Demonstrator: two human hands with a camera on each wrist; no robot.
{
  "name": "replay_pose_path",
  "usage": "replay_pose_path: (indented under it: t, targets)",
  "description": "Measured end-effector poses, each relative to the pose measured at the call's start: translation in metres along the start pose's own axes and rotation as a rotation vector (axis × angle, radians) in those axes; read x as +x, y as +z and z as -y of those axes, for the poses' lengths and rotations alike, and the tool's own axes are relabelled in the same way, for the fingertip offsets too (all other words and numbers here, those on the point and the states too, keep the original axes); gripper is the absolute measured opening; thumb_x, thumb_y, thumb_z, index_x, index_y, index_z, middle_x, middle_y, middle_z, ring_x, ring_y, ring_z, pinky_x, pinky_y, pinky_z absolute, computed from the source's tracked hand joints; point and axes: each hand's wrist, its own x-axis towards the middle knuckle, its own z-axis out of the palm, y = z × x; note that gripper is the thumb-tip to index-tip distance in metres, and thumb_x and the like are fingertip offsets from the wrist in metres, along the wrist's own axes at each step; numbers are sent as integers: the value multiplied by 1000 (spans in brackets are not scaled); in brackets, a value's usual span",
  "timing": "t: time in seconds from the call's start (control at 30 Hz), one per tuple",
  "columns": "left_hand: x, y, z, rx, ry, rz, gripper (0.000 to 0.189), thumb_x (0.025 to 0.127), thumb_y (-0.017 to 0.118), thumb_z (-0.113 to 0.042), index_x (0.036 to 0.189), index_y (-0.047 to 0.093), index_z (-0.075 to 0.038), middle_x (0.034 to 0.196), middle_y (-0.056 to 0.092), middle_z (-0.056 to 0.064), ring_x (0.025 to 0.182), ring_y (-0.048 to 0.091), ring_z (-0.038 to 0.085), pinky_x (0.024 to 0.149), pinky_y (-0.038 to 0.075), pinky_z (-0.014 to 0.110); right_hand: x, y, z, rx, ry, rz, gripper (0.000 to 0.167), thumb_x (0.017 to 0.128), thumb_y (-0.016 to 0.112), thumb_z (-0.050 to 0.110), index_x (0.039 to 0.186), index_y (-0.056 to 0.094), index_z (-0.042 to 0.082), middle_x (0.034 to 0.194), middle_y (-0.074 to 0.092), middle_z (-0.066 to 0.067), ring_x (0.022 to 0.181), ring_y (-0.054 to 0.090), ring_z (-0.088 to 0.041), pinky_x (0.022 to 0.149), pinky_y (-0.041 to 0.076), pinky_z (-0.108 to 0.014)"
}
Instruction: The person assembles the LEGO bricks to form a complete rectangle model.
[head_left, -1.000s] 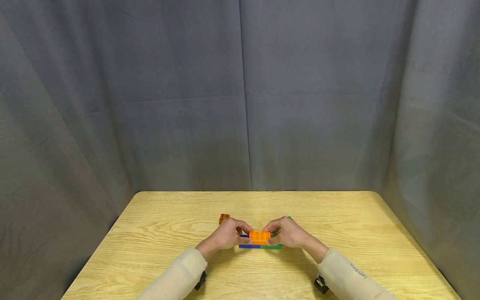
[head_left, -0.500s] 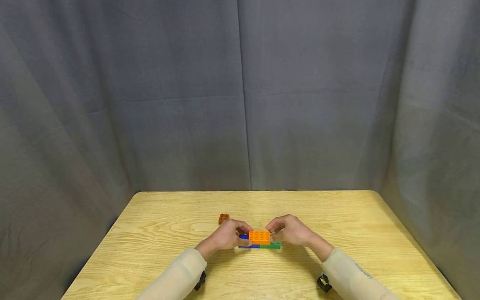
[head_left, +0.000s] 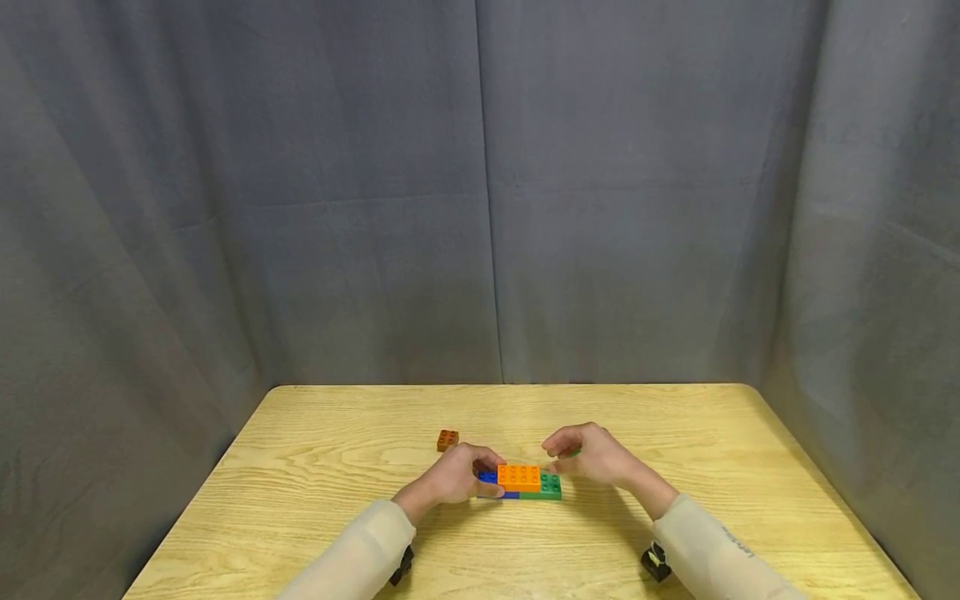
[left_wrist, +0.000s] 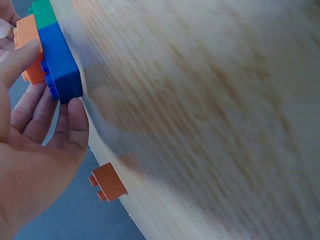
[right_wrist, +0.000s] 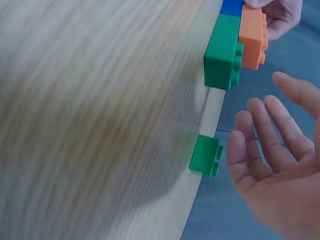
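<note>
Atop the blue brick, left fingers seemingly grip the orange brick, right fingers released.

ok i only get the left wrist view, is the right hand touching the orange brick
Observer: No, the right wrist view shows a gap between the right hand and the orange brick.
Operator: and is there any loose brick near that hand
Observer: Yes, the same view shows a small green brick on the table, apart from the big green brick.
</note>
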Motion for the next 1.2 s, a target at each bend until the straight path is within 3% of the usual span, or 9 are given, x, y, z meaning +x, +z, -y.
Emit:
replay_pose_path:
  t: [0.3,0.43,0.6,0.9,1.2]
  targets:
    - [1,2,0,11,3,-3,37,83,82,-23,116,72,-10,102,70,0,88,61,9,82,52,24,2,-10,-10,32,24,-59,26,87,75,8,112,73,4,104,73,-13,86,63,-14,75,53,-27]
    - [0,1,-1,5,2,2,36,83,82,-22,115,72,-9,103,71,0,89,62,10,83,53,25,2,-14,-14,47,38,-69,27,88,72,4,114,71,2,105,72,-14,88,65,-15,75,54,-29]
    - [0,1,0,-9,8,4,34,83,82,-21,114,72,-9,101,70,0,89,62,10,82,52,24,4,-19,-22,29,77,-102,26,88,72,6,115,72,5,105,73,-9,90,65,-15,79,54,-33]
    - [0,3,1,-7,4,3,33,84,82,-21,113,72,-10,100,69,-1,87,60,10,81,51,24,10,-24,-34,-2,120,-160,27,87,76,10,113,73,5,101,72,-5,86,61,-15,74,50,-30]
    - [-1,2,2,-6,22,3,34,83,83,-23,112,72,-9,99,70,-1,87,60,9,81,51,24,13,-24,-37,22,153,-160,28,88,74,8,115,72,5,112,72,-12,90,64,-18,70,52,-30]
